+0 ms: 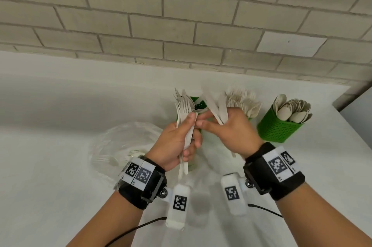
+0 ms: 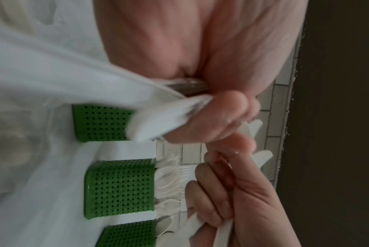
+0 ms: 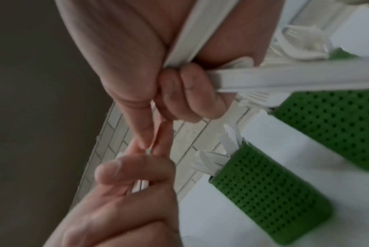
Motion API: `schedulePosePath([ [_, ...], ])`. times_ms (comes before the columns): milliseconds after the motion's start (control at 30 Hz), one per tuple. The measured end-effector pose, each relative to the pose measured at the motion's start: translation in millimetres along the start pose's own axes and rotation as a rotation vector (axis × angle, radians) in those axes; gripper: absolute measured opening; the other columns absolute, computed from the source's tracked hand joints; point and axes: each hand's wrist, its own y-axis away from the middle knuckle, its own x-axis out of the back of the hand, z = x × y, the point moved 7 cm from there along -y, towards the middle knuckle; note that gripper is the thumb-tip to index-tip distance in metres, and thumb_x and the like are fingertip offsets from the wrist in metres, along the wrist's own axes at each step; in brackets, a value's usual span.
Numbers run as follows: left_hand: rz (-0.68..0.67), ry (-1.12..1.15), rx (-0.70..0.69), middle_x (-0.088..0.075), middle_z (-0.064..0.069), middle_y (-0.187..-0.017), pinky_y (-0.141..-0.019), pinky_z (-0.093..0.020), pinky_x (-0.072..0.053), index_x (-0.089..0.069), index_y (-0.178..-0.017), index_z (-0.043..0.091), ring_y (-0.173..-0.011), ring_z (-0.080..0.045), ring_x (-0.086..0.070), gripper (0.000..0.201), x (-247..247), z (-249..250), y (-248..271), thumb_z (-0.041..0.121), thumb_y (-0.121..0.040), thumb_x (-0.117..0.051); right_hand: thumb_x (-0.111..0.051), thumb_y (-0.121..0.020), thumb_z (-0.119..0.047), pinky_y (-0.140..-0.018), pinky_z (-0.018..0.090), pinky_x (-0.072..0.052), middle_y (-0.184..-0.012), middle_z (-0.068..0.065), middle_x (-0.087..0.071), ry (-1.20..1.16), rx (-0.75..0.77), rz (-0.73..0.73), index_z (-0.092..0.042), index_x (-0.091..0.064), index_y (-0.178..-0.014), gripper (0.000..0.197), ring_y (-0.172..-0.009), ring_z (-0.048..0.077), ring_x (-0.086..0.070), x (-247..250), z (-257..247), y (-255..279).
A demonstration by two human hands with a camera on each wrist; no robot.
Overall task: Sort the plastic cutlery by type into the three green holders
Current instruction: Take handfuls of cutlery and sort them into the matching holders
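Observation:
My left hand (image 1: 186, 134) grips a bundle of white plastic forks (image 1: 182, 108), tines up, above the table. My right hand (image 1: 219, 123) holds several white knives (image 1: 216, 103) in its curled fingers, while its thumb and index finger reach across to the left hand's bundle. Three green holders stand behind my hands. The left holder (image 1: 198, 102) holds knives. The middle one is mostly hidden by my right hand, and forks (image 1: 244, 101) stick out of it. The right holder (image 1: 278, 128) is full of spoons (image 1: 291, 109). In the right wrist view my right fingers (image 3: 190, 93) curl round white handles (image 3: 285, 78).
A crumpled clear plastic bag (image 1: 122, 146) with a few white pieces inside lies on the white table (image 1: 50, 126) to the left of my hands. A grey brick wall (image 1: 181, 25) runs along the table's back edge. The table's right edge (image 1: 354, 132) lies beyond the spoon holder.

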Motion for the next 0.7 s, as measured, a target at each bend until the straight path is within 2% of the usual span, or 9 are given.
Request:
schedulePosePath([
  [100,-0.009,-0.037,0.005,-0.051,-0.006,-0.054,-0.034,-0.016,-0.029,-0.073,-0.103,0.01,-0.03,-0.009,-0.033,0.05,1,-1,1,0.051,-0.088,-0.049,-0.072,-0.085,-0.013,-0.069,0.012,-0.048,-0.079,-0.004,-0.075,-0.024,0.002,0.149,-0.009,-0.075,-0.087,0.006,-0.075,0.002,-0.068,14,5,-7],
  [167,-0.02,-0.023,-0.011,-0.049,-0.008,-0.054,-0.035,-0.015,-0.027,-0.076,-0.101,0.021,-0.03,-0.009,-0.03,0.042,0,-1,1,0.05,-0.091,-0.047,-0.072,-0.086,-0.015,-0.071,0.013,-0.051,-0.079,-0.005,-0.075,-0.036,-0.022,0.068,-0.008,-0.076,-0.09,0.008,-0.077,0.002,-0.07,7,6,-9],
  [233,-0.036,0.003,-0.016,-0.05,-0.008,-0.054,-0.035,-0.015,-0.028,-0.075,-0.105,0.03,-0.031,-0.009,-0.031,0.038,-2,2,1,0.051,-0.089,-0.048,-0.069,-0.088,-0.009,-0.078,0.024,-0.057,-0.084,0.003,-0.076,-0.105,-0.024,-0.023,-0.002,-0.075,-0.088,0.009,-0.083,0.013,-0.073,-6,0,-5],
  [300,-0.045,-0.004,-0.013,-0.052,-0.008,-0.055,-0.035,-0.017,-0.032,-0.076,-0.104,0.027,-0.031,-0.011,-0.035,0.04,-1,3,1,0.051,-0.087,-0.049,-0.066,-0.09,-0.005,-0.07,0.018,-0.055,-0.076,-0.002,-0.075,-0.113,-0.02,0.014,0.001,-0.072,-0.083,0.011,-0.074,0.006,-0.071,-6,-4,-6],
  [400,-0.019,-0.092,-0.027,-0.059,-0.008,-0.061,-0.035,-0.02,-0.036,-0.074,-0.102,0.011,-0.034,-0.013,-0.043,0.046,4,4,1,0.048,-0.089,-0.05,-0.062,-0.094,-0.013,-0.056,0.018,-0.042,-0.054,-0.016,-0.062,-0.142,-0.03,0.322,-0.023,-0.069,-0.073,0.025,-0.052,-0.002,-0.057,22,-1,-15],
  [467,0.015,-0.142,-0.059,-0.061,-0.007,-0.063,-0.035,-0.02,-0.032,-0.072,-0.103,0.008,-0.034,-0.012,-0.042,0.045,7,6,0,0.045,-0.092,-0.049,-0.063,-0.094,-0.021,-0.052,0.016,-0.036,-0.046,-0.018,-0.053,-0.206,-0.06,0.364,-0.027,-0.067,-0.064,0.031,-0.045,-0.001,-0.05,27,3,-18],
  [567,0.027,-0.169,-0.092,-0.062,-0.009,-0.063,-0.034,-0.019,-0.032,-0.071,-0.098,0.006,-0.035,-0.013,-0.043,0.042,4,8,-4,0.038,-0.099,-0.044,-0.062,-0.095,-0.024,-0.045,0.01,-0.035,-0.043,-0.012,-0.051,-0.197,-0.113,0.148,-0.013,-0.067,-0.07,0.028,-0.041,0.0,-0.048,-2,-2,-15],
  [633,0.061,-0.172,-0.093,-0.067,-0.012,-0.072,-0.036,-0.022,-0.04,-0.071,-0.098,0.008,-0.042,-0.017,-0.054,0.041,6,8,-6,0.039,-0.1,-0.043,-0.056,-0.098,-0.024,-0.048,0.016,-0.041,-0.048,-0.003,-0.055,-0.239,-0.116,0.178,0.001,-0.063,-0.077,0.033,-0.044,0.006,-0.051,-6,-6,-15],
  [700,0.152,-0.155,-0.089,-0.072,-0.013,-0.084,-0.036,-0.023,-0.042,-0.071,-0.102,0.01,-0.049,-0.021,-0.06,0.04,17,6,-6,0.039,-0.101,-0.043,-0.051,-0.101,-0.024,-0.057,0.027,-0.05,-0.061,0.01,-0.059,-0.333,-0.088,0.293,0.001,-0.06,-0.079,0.035,-0.055,0.017,-0.058,2,-5,-20],
])
